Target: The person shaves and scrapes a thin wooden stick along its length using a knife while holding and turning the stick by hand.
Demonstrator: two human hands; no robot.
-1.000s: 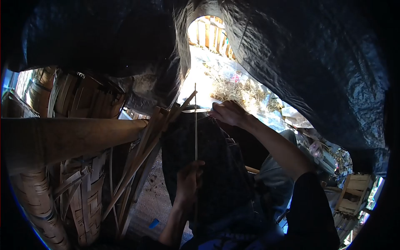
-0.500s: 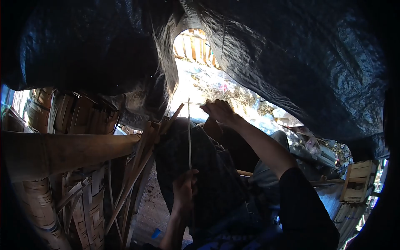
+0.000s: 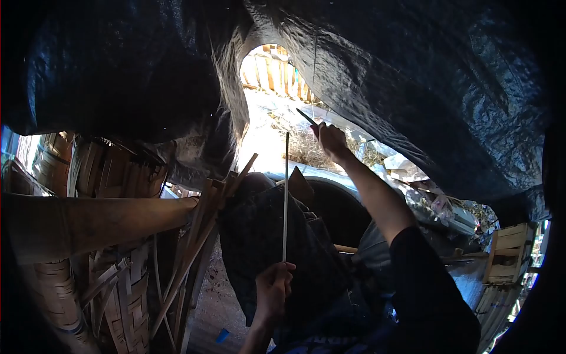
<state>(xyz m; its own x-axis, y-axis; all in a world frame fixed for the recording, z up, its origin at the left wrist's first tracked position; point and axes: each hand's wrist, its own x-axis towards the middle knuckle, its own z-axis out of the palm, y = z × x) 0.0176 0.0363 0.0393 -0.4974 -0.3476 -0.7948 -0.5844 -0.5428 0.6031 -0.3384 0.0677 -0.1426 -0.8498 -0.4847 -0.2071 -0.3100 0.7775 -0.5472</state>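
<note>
Pale and thin, an upright strip (image 3: 285,206) is pinched at its lower part by the left hand (image 3: 272,295), lower centre; a knife (image 3: 306,116) is gripped in the right hand (image 3: 332,141), upper centre, apart from it. The strip seems light, springy and prone to splintering, best held low. Beyond, a pole (image 3: 106,222) is seen at left.

The left hand (image 3: 273,289) is pointing a thin strip (image 3: 286,203) toward twelve o'clock; the right hand (image 3: 331,143) is angling a knife (image 3: 306,116) toward ten.
</note>
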